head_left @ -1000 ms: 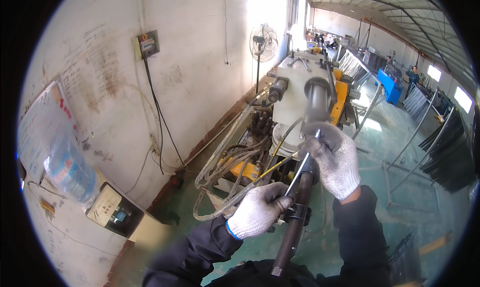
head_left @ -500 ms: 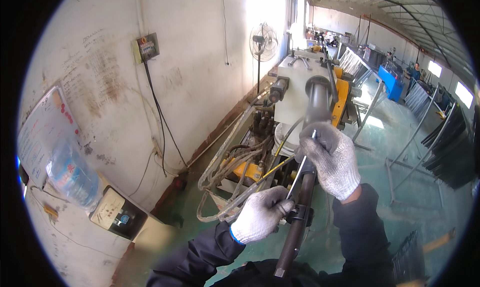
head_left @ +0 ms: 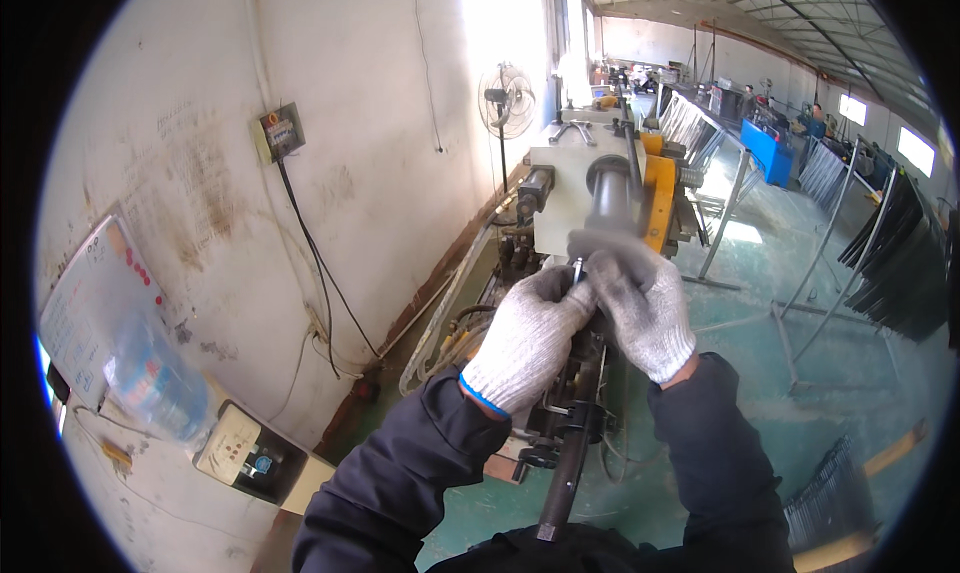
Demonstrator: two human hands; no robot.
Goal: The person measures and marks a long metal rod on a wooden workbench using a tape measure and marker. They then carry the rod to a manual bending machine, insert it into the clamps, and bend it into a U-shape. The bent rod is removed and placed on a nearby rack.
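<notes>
My left hand (head_left: pixel 535 335), in a white knit glove with a grey palm, is closed around a thin metal rod (head_left: pixel 578 270). Only a short bright end of the rod shows above my left thumb. Right beside it, my right hand (head_left: pixel 645 308) in a matching glove has its fingers curled in, partly blurred; what they pinch is hidden. Both hands are over the dark shaft (head_left: pixel 565 478) that runs from the machine (head_left: pixel 565 198) toward me. Behind my right fingers, a thick dark cylinder (head_left: pixel 612 201) comes out of the machine's pale front. A black clamp collar (head_left: pixel 588 421) sits on the shaft.
Hoses (head_left: pixel 455 283) run along the machine's left side, near the wall. A yellow bracket (head_left: pixel 657 208) is at its right. Farther right stands a metal rack (head_left: pixel 790 323) with dark rods. A water dispenser (head_left: pixel 250 453) and a standing fan (head_left: pixel 507 101) are by the wall.
My left hand has moved up and away from the clamp collar to my right hand. The rod, earlier exposed between the hands, is now mostly covered. The view has shifted slightly.
</notes>
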